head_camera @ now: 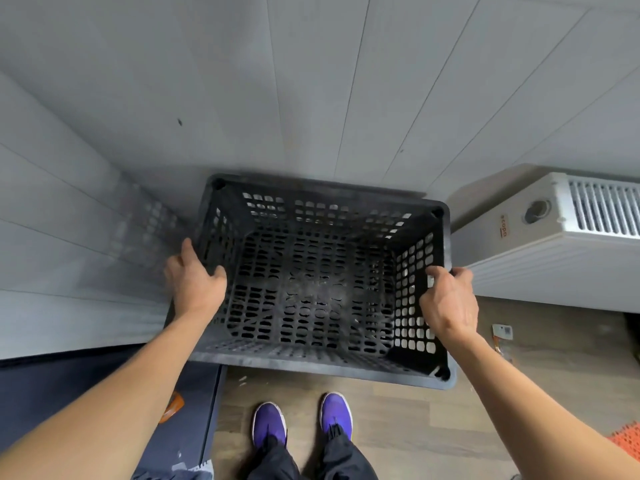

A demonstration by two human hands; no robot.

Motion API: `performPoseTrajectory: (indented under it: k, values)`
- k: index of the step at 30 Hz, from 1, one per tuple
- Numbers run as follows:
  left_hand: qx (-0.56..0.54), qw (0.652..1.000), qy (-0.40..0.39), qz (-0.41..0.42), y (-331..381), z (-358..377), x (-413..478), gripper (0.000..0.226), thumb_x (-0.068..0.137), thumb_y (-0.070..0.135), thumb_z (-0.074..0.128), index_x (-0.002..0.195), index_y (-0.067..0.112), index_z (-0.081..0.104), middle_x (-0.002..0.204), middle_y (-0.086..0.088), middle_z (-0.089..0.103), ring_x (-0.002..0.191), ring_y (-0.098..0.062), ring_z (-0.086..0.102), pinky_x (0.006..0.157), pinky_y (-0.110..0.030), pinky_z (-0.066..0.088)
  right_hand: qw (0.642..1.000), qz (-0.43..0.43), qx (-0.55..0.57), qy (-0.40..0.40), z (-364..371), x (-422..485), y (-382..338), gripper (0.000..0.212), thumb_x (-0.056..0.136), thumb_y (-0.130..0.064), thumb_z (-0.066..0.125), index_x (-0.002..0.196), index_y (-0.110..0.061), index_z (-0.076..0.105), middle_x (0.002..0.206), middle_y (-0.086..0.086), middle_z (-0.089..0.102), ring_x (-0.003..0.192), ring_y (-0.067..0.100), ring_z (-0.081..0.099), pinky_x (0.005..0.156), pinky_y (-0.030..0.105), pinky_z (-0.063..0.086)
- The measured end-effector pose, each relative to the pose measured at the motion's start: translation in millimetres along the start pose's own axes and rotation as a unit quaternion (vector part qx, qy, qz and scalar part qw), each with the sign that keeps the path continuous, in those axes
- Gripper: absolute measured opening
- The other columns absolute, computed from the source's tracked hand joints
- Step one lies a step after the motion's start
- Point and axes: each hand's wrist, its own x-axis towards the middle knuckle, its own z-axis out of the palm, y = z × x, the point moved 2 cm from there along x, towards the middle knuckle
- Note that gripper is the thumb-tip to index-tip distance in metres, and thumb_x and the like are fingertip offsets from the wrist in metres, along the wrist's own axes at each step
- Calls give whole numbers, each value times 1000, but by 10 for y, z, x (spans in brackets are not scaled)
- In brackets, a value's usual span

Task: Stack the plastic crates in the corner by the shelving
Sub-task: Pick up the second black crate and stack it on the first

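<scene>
We have a black plastic crate (311, 278) between both hands, open side up, and we are looking straight down into its perforated floor. Our left hand (194, 282) is hooked over the left rim, thumb curled inside and fingers down the outer wall; our right hand (448, 299) grips the right rim the same way, fingers (438, 271) wrapped over the edge. The crate sits tight into the corner of the pale panelled wall (311, 81), its far edge at or very near the wall and its left side just beside the adjoining wall, with a white radiator (561, 233) close on its right. Our purple shoes (301, 420) stand on the wood floor (415, 420) just short of its near edge. We judge this the placing step: the crate is being set down or squared up in the corner. Whether it rests on another crate beneath, we cannot tell, though dark shapes show faintly through the holes. Next we would need to seat it level, check that its corners line up, then let go of both rims.
</scene>
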Motion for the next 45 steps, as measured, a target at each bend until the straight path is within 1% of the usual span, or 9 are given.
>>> performPoseTrajectory:
  k: [12, 17, 21, 27, 30, 33, 37, 41, 45]
  values:
    - [-62, 996, 21, -58, -148, -80, 102, 51, 94, 5, 49, 145, 9, 40, 137, -19, 43, 124, -37, 46, 104, -48, 43, 998, -40, 31, -38, -43, 85, -136, 57, 83, 2, 50, 137, -15, 54, 143, 15, 35, 116, 38, 54, 100, 45, 48]
    - [-33, 998, 5, -50, -182, -110, 207, 50, 94, -1, 39, 142, 10, 47, 135, -19, 46, 120, -38, 50, 99, -47, 47, 998, -30, -14, -55, -25, 86, -138, 45, 82, 4, 53, 126, -3, 58, 138, 15, 34, 105, 40, 56, 94, 42, 48]
    - [-33, 999, 11, -14, -258, -151, 188, 48, 98, 2, 40, 143, 14, 48, 140, -14, 48, 124, -34, 51, 102, -47, 45, 999, -7, 5, -47, -26, 67, -12, 56, 81, 5, 52, 134, -12, 54, 137, 11, 44, 102, 37, 60, 91, 43, 49]
    - [-33, 999, 11, -2, -337, -125, 141, 47, 103, 11, 38, 150, 17, 38, 145, -13, 42, 130, -34, 45, 108, -46, 40, 999, -5, 32, 8, 0, 22, 54, 82, 82, 9, 50, 145, -39, 28, 113, 8, 65, 89, 34, 64, 82, 48, 54]
    - [-43, 999, -8, 2, -422, -99, 65, 48, 106, 21, 32, 153, 28, 29, 149, -11, 43, 134, -36, 43, 108, -50, 39, 998, 33, 49, 5, 2, 1, 69, 72, 88, 3, 50, 145, -32, 25, 91, 7, 64, 75, 30, 55, 75, 46, 51]
    - [-27, 998, -21, -54, -358, -63, 9, 50, 107, 24, 28, 153, 40, 18, 149, -3, 47, 121, -39, 55, 93, -48, 47, 998, 38, 55, 19, 14, -29, 11, 56, 87, 3, 48, 134, -24, 37, 100, 15, 70, 80, 35, 59, 78, 47, 52]
    - [-78, 991, -71, -82, -362, -97, 55, 49, 108, 30, 25, 154, 44, 17, 155, 3, 39, 133, -32, 46, 101, -42, 40, 997, 60, 38, 36, 105, 27, -26, 75, 86, 6, 47, 150, -25, 25, 109, 17, 68, 93, 40, 62, 82, 48, 50]
    - [-108, 985, -113, -72, -406, -145, 97, 48, 107, 37, 24, 153, 47, 14, 143, -4, 54, 126, -28, 52, 96, -37, 39, 998, 60, 26, -1, 70, 56, 12, 74, 89, 3, 46, 151, -27, 21, 106, 19, 68, 91, 40, 61, 78, 45, 47]
    - [-90, 987, -127, -50, -350, -174, -12, 50, 107, 38, 20, 155, 42, 8, 163, 2, 21, 143, -31, 33, 111, -45, 32, 998, 52, 16, -29, 92, 6, 66, 77, 91, 1, 43, 153, -30, 7, 110, 19, 67, 81, 36, 59, 70, 42, 46]
